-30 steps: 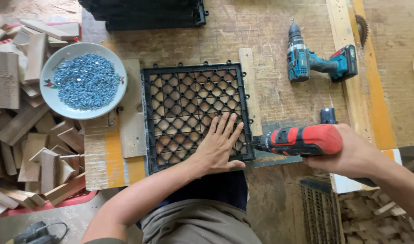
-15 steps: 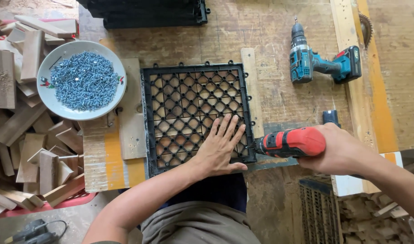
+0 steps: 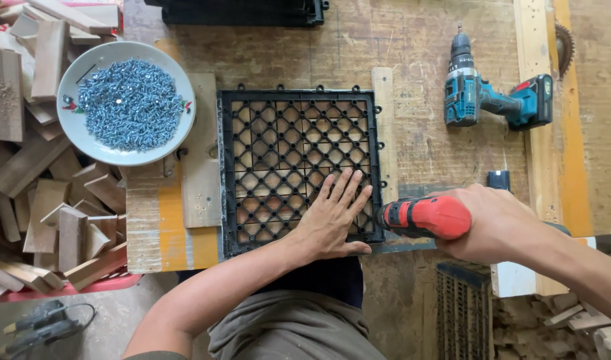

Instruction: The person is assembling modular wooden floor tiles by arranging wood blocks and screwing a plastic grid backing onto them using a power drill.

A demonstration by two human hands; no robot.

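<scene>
Black plastic grid tile (image 3: 297, 167), matt, scuffed with dust. Red drill (image 3: 422, 217) in smooth, slightly glossy plastic. Teal drill (image 3: 492, 100), matt plastic casing with a dark metal chuck. Glazed white plate (image 3: 79, 137), glossy, heaped with shiny metal screws (image 3: 129, 103). Rough, stained wooden worktop (image 3: 412, 47). Raw sawn wood offcuts (image 3: 45, 200), dry and unfinished.

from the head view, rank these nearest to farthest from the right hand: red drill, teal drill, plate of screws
1. Red drill: held in the right hand, pointing left at the black grid tile's edge.
2. Teal drill: lying on the bench above the hand.
3. Plate of screws: far left, beyond the tile.
</scene>
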